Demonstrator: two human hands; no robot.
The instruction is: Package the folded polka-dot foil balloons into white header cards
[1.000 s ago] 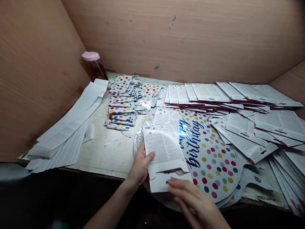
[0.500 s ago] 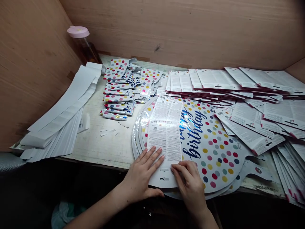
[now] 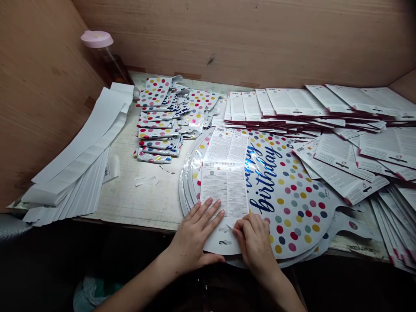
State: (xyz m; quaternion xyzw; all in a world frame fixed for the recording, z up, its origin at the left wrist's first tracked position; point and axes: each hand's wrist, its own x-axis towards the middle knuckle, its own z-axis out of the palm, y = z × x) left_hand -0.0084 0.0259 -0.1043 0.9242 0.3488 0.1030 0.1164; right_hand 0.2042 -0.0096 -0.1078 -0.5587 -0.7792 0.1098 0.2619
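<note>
A stack of flat, round foil balloons [image 3: 286,203] lies at the table's front, dotted in colours and lettered "happy birthday". Across its left side rests a printed card sleeve [image 3: 224,190] with small text and hang holes near its lower end. My left hand [image 3: 196,236] is spread flat on the sleeve's lower left, fingers apart. At its lower right edge, the fingers of my right hand [image 3: 255,238] are pinched together. A thin pale tip shows by those fingertips, close to the upper hang hole; what it belongs to is hidden.
Folded dotted foil balloons [image 3: 157,132] are stacked at the back left. Long white card strips [image 3: 81,143] lie at far left, before a pink-lidded bottle [image 3: 97,39]. Printed packets [image 3: 292,102] overlap along the right. Wooden panels [image 3: 227,39] enclose the table.
My right hand has shifted slightly up and left along the sleeve's edge, and the pale tip now shows at its fingertips. My left hand stays flat. The camera view has tilted slightly.
</note>
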